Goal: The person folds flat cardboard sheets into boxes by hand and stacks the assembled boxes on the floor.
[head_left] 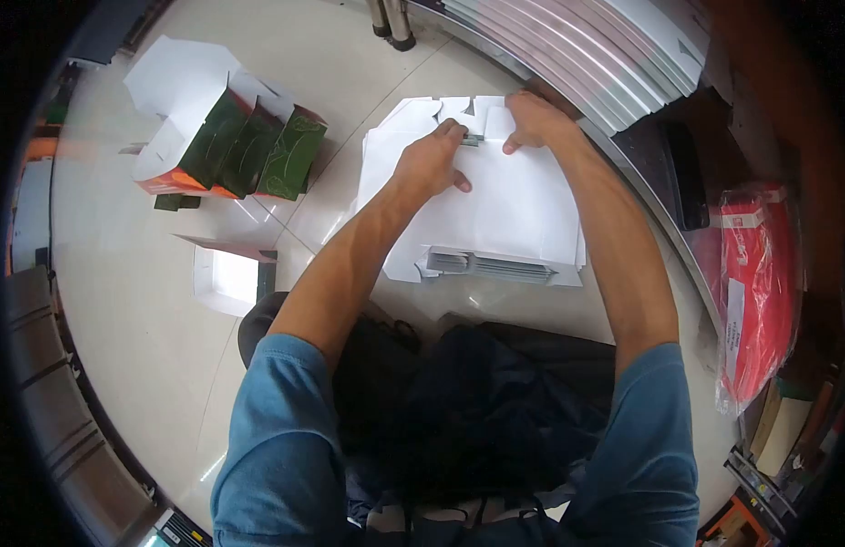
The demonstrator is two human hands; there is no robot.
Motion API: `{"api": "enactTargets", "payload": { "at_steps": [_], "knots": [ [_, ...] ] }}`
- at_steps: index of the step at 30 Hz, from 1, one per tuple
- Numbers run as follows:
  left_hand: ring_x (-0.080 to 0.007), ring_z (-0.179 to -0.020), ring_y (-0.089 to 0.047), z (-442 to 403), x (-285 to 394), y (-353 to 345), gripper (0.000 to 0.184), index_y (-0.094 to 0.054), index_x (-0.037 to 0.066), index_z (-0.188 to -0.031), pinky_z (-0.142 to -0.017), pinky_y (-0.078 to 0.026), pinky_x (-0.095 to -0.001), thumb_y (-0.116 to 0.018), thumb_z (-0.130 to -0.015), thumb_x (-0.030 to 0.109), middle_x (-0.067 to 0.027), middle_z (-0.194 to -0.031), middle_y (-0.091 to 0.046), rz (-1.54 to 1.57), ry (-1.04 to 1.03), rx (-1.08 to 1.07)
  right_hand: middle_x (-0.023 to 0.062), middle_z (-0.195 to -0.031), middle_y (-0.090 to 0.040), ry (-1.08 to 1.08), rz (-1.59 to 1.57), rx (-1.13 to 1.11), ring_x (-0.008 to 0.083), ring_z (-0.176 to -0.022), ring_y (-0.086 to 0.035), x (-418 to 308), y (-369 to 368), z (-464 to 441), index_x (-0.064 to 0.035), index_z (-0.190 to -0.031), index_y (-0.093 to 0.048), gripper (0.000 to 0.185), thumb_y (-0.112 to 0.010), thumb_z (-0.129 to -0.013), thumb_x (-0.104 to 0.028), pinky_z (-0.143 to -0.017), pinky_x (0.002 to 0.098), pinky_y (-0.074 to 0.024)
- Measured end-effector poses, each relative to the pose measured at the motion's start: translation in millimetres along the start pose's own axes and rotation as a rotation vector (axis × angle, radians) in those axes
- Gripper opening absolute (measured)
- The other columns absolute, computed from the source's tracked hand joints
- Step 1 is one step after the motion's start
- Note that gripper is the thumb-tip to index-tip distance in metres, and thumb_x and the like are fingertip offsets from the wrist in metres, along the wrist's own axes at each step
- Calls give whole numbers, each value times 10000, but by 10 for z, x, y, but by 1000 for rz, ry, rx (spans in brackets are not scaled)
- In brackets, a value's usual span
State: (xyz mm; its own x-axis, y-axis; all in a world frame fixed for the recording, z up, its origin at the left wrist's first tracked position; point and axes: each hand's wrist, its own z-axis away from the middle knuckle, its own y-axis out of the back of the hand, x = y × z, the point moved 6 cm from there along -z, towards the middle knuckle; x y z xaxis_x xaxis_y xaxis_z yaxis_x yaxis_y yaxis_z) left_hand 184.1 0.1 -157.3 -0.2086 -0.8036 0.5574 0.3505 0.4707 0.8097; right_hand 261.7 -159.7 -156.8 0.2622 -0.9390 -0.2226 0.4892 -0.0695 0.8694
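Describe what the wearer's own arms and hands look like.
Short, plain blue sleeves end near the elbows. The forearms are bare, with no watch or cable visible. Left hand and right hand are ungloved; no ring or marking shows.

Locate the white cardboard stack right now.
Head view: upper centre, on the tiled floor in front of the person. Left hand and right hand are on the stack; green-printed cartons sit to its left.

Both hands on a stack of white die-cut sheets (523, 201) above the tiled floor (158, 365).
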Motion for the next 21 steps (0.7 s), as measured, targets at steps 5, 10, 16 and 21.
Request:
{"api": "enactTargets", "payload": {
  "at_steps": [5, 10, 16, 21],
  "knots": [
    [-335, -1139, -584, 14, -53, -29, 743, -545, 43, -1242, -926, -498, -416, -855, -577, 158, -93, -1307, -556, 37, -37, 69, 179, -1066, -672, -76, 74, 196, 355, -1036, -641, -148, 62, 307, -52, -1097, -632, 417, -787, -726, -164, -869, 473, -508],
    [-333, -1089, -612, 32, -59, -15, 642, -579, 52, -1200, -887, -514, -417, -837, -630, 197, -92, -1264, -585, 18, -69, 97, 130, -825, -702, 22, 74, 411, 367, -788, -681, -108, -216, 461, -83, -915, -671, 108, -616, -833, -125, -739, 470, -515],
    [-339, -870, -688, -248, -34, 83, 317, -683, 76, -998, -755, -543, -433, -696, -845, 353, -137, -945, -706, -118, 108, 205, 108, -807, -697, 138, 88, 721, 309, -729, -675, -149, -350, 586, -86, -802, -647, 77, -586, -848, -94, -716, 444, -516],
    [-338, -871, -697, -332, -18, 169, 412, -639, 68, -1093, -744, -539, -448, -725, -825, 368, -152, -912, -718, -113, 298, 195, 115, -927, -702, 183, 98, 887, 282, -875, -680, -204, -525, 708, -40, -919, -663, 131, -600, -849, -130, -818, 418, -521]
  ]
}}
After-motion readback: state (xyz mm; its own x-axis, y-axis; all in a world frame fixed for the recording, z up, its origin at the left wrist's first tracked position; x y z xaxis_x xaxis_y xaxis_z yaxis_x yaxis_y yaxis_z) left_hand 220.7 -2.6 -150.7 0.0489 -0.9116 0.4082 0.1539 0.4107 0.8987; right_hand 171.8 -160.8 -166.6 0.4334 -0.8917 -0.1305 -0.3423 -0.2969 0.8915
